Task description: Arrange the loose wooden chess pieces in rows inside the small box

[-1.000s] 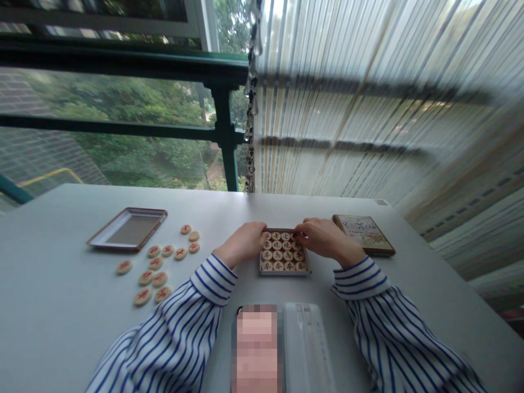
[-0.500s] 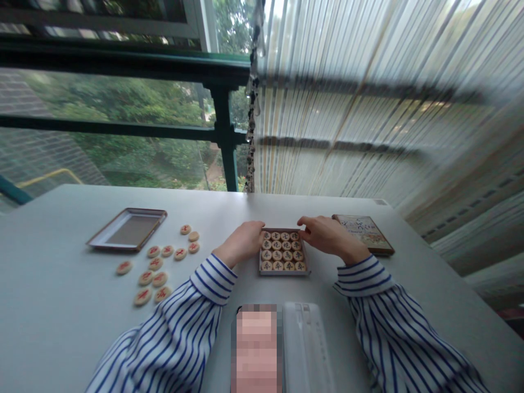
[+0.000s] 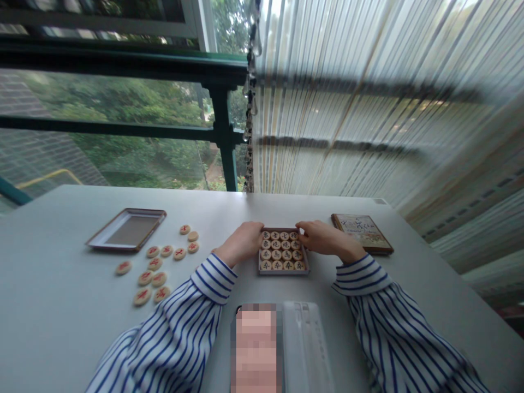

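Observation:
A shallow square box (image 3: 283, 273) sits on the white table, filled with rows of round wooden Chinese chess pieces (image 3: 287, 255) marked in black. My left hand (image 3: 244, 240) is at the box's far left corner, its fingers closed around the side. At the far right corner, the thumb and fingers of my right hand (image 3: 320, 236) pinch the rim. Some fingertips are hidden behind the walls. Loose red-marked chess pieces (image 3: 159, 279) lie scattered to the left of my left forearm, one of them showing no mark.
An open tray-like lid (image 3: 137, 250) lies at the far left. Beyond my right hand is a flat decorated box (image 3: 364, 232). Near me stand a white case (image 3: 305, 349) and a flat thing with a pixelated surface (image 3: 256, 349). A string curtain (image 3: 319, 109) hangs behind the table.
My right hand has moved slightly left, and its fingers have closed onto the box's far right corner. The left hand stays on the left side. The loose pieces have not moved.

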